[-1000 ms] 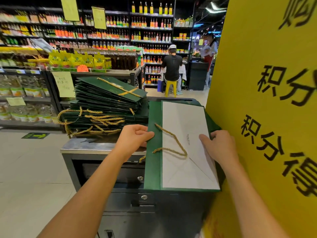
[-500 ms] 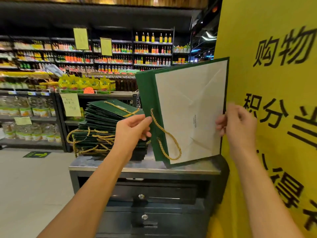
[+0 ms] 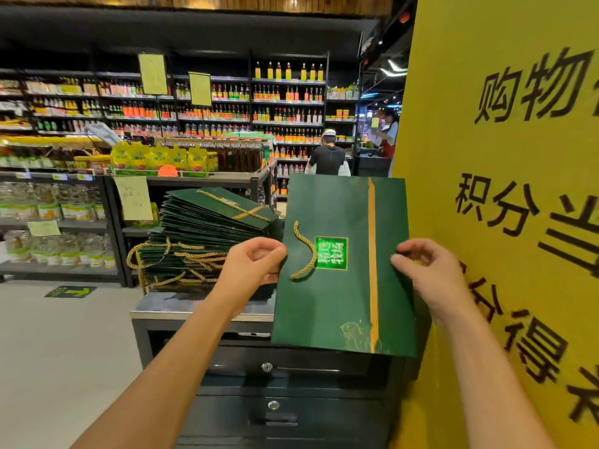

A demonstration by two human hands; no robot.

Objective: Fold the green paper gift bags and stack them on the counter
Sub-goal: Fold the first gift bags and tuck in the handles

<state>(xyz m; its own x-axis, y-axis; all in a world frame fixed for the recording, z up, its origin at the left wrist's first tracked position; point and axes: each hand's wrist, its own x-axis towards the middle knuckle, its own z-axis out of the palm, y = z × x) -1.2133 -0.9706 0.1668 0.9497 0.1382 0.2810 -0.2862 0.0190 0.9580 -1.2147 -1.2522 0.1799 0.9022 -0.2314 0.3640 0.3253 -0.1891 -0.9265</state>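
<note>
A flat green paper gift bag (image 3: 337, 296) with a gold stripe, a bright green label and a gold rope handle hangs upright above the counter (image 3: 168, 306), its printed face toward me. My left hand (image 3: 252, 267) pinches the bag's left edge. On the opposite edge, my right hand (image 3: 424, 270) grips it, fingers curled behind. To the left, a tall pile of folded green bags (image 3: 207, 234) lies on the counter, gold handles hanging off its front.
A large yellow sign with black characters (image 3: 505, 189) stands right beside my right arm. Dark drawers (image 3: 291, 384) sit below the counter. Store shelves of bottles and jars fill the background. A person in black (image 3: 327, 157) stands far back. Pale floor lies at left.
The bag was lifted off the counter, stood upright with its white inside facing me, then turned round to show its green printed face. Both hands kept hold of its side edges.
</note>
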